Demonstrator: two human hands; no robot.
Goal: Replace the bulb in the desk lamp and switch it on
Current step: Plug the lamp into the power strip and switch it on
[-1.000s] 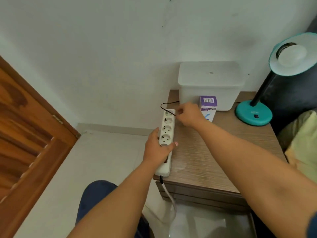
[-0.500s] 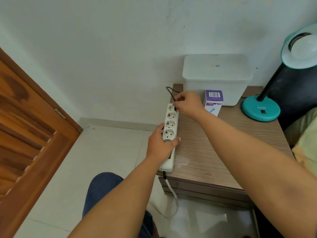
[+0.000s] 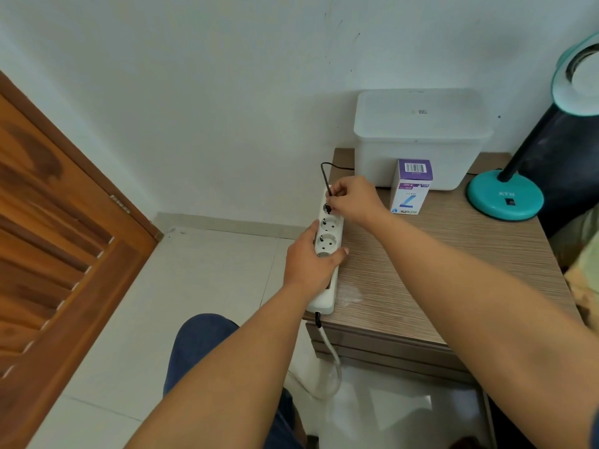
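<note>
A white power strip [image 3: 330,233] lies along the left edge of the wooden bedside table [image 3: 437,273]. My left hand [image 3: 309,259] grips the strip's middle from the left. My right hand [image 3: 355,199] pinches the lamp's black plug [image 3: 328,207] at the strip's farthest socket; its black cord [image 3: 325,176] loops up and back behind the white bin. The teal desk lamp stands at the far right: its round base [image 3: 504,199] with a switch, a black neck, and the shade [image 3: 577,79] with a white bulb in it, cut by the frame edge.
A white lidded bin [image 3: 418,137] stands against the wall at the table's back. A purple and white bulb box [image 3: 410,186] stands in front of it. A wooden louvred door [image 3: 55,241] fills the left. The strip's white cable [image 3: 330,354] hangs to the tiled floor.
My right hand has brought the plug down from above the strip's end onto the farthest socket. My left hand has kept its grip on the strip. The camera has turned slightly left.
</note>
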